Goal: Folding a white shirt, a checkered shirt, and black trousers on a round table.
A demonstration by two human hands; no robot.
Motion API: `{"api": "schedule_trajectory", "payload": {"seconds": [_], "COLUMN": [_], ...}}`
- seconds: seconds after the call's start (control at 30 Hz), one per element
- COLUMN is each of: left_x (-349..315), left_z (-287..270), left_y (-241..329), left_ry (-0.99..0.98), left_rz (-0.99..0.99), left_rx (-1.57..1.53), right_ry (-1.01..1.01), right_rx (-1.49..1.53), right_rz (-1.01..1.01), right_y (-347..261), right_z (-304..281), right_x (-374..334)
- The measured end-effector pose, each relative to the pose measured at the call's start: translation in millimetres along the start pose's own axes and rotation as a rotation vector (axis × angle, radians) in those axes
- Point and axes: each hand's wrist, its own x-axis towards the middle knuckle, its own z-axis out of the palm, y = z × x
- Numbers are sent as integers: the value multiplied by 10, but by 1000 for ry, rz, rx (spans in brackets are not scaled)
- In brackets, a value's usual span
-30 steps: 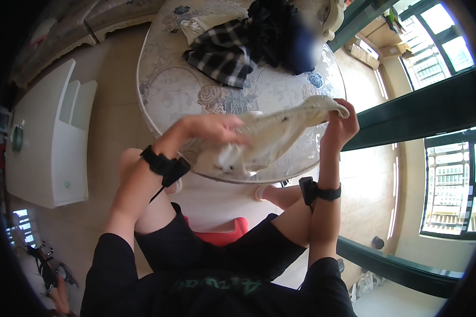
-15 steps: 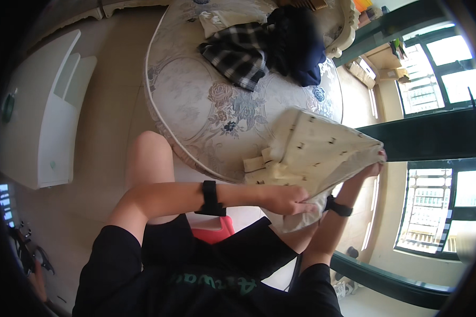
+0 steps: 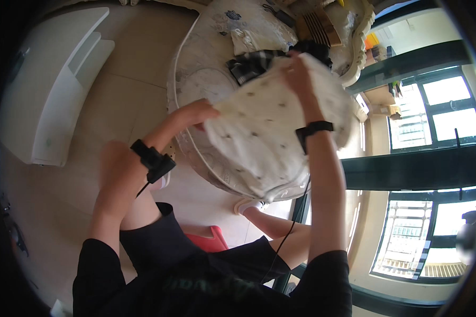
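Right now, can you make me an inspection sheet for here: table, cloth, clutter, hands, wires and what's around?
Surface: table with a flowery pattern, partly hidden.
Things in hand: cream cloth with small dark marks, stretched out, somewhat blurred.
Clutter: black-and-white plaid garment and pale cloth on the table.
Hands: left hand holds the cream cloth's left edge; right hand grips its upper part.
Cables: thin black cable right of centre; its ends are unclear.
Surroundings: white cabinet left, red seat below, windows right.
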Motion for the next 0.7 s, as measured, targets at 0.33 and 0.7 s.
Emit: {"api": "schedule_trajectory", "payload": {"seconds": [0.33,0.7], "left_x": [-149,-200], "left_z": [-269,-340], "left_y": [-615,-701], "left_ry": [144,498], "left_rz": [-42,107], "left_rx": [2,549], "right_ry": [-99,31], "right_rx": [-4,-529], "right_rz": [-81,417], "right_y": [133,553], "right_z": [706,-383], "right_x": [-671,-1103]}}
